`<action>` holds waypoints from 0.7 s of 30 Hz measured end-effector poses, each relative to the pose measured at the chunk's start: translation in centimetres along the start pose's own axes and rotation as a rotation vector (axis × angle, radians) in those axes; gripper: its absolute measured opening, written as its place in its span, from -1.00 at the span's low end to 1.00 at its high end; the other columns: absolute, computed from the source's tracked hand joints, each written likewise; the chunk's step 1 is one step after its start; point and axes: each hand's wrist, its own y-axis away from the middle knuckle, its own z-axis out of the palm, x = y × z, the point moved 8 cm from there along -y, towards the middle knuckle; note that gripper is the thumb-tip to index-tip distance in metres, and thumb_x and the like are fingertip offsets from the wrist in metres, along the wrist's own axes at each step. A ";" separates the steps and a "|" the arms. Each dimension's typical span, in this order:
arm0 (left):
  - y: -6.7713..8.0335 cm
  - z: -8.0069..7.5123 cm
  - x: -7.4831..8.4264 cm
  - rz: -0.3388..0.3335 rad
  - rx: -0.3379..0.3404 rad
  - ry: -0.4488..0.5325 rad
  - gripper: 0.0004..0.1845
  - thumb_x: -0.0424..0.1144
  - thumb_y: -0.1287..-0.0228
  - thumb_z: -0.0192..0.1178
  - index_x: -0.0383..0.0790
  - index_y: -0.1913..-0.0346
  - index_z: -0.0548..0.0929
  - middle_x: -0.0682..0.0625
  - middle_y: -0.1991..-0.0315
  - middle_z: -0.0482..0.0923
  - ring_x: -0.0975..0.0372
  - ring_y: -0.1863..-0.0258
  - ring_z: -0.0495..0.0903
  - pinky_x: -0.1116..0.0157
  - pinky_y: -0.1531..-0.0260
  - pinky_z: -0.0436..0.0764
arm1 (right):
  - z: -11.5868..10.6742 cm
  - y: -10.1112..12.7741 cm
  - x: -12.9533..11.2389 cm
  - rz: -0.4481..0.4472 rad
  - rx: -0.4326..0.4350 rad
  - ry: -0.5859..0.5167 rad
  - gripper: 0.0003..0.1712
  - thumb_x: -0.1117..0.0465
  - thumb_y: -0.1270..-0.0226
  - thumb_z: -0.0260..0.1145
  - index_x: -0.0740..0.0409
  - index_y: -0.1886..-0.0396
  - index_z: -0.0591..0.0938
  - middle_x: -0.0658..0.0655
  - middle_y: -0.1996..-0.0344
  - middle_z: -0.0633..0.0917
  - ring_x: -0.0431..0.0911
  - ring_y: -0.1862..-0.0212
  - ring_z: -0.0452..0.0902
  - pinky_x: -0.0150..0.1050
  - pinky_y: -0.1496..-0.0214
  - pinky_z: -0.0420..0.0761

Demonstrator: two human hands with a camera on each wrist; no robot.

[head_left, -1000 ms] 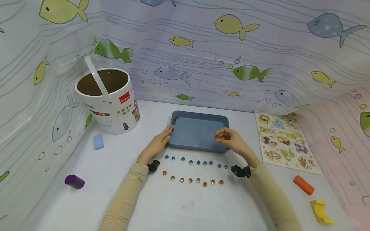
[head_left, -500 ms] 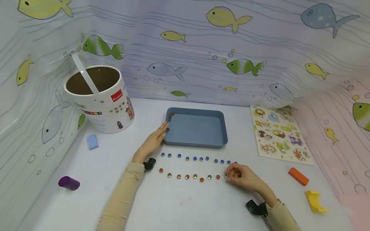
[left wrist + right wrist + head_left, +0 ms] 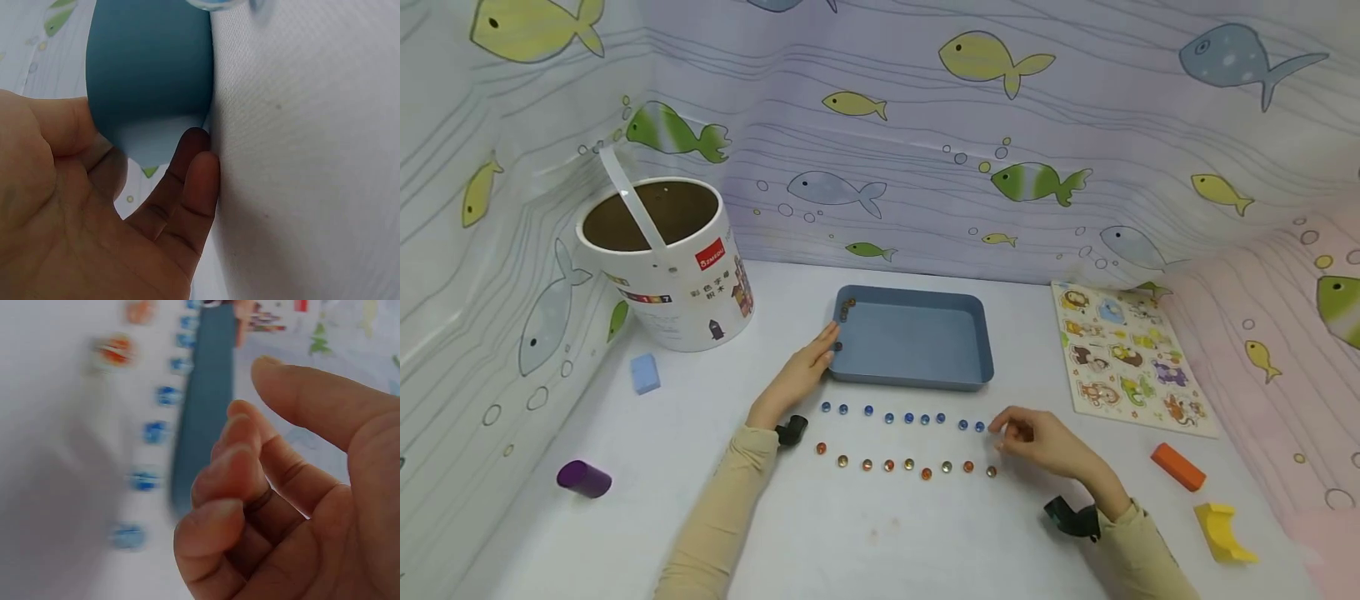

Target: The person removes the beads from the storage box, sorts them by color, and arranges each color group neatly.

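Observation:
My left hand (image 3: 797,371) rests against the left side of a shallow blue-grey tray (image 3: 910,342), its fingers extended along the wall. In the left wrist view, fingertips (image 3: 203,181) lie low by the tray corner (image 3: 150,69). A few small marbles (image 3: 844,310) sit along the tray's left side. My right hand (image 3: 1045,442) hovers right of two marble rows, thumb apart from loosely bent fingers, holding nothing. The farther row is blue marbles (image 3: 909,417); the nearer row mixes orange and yellowish marbles (image 3: 889,465). A yellowish marble (image 3: 991,471) lies at its right end.
A white bucket (image 3: 677,292) with a handle stands at the back left. Near it lie a light blue block (image 3: 644,373) and a purple cylinder (image 3: 583,479). Rightward are an animal puzzle board (image 3: 1127,358), an orange block (image 3: 1178,467) and a yellow arched block (image 3: 1222,533).
My right hand came from over the tray to the nearer row's right end and let go of a marble there. It has since lifted slightly away. The left hand stays at the tray.

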 end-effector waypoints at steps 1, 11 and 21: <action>0.0 0.0 0.0 0.001 0.002 0.001 -0.47 -0.26 -0.56 -0.19 -0.24 -0.51 0.10 -0.09 -0.56 -0.05 -0.06 -0.52 0.02 -0.04 -0.50 0.05 | -0.8 -0.6 -0.6 -0.017 0.015 -0.011 -0.80 0.27 -0.30 0.32 0.23 0.12 0.63 0.01 0.48 0.56 -0.30 0.46 0.42 -0.42 0.44 0.48; 0.1 0.0 -0.1 -0.004 -0.001 0.021 -0.47 -0.27 -0.56 -0.18 -0.25 -0.51 0.11 -0.09 -0.56 -0.06 -0.06 -0.52 0.01 -0.04 -0.51 0.04 | -5.5 -10.3 -5.3 -0.101 -0.008 -0.129 -0.72 0.24 -0.38 0.25 0.28 -0.02 0.58 0.36 0.08 0.64 -0.04 0.14 0.63 -0.01 -0.03 0.68; 0.1 -0.1 0.0 0.001 0.003 0.014 -0.46 -0.27 -0.55 -0.16 -0.26 -0.51 0.11 -0.08 -0.56 -0.05 -0.05 -0.52 0.02 -0.04 -0.50 0.05 | -2.4 -19.7 -7.7 -0.073 -0.158 -0.110 -0.68 0.20 -0.40 0.24 0.23 -0.07 0.58 0.24 0.04 0.66 0.27 -0.02 0.55 0.21 -0.15 0.54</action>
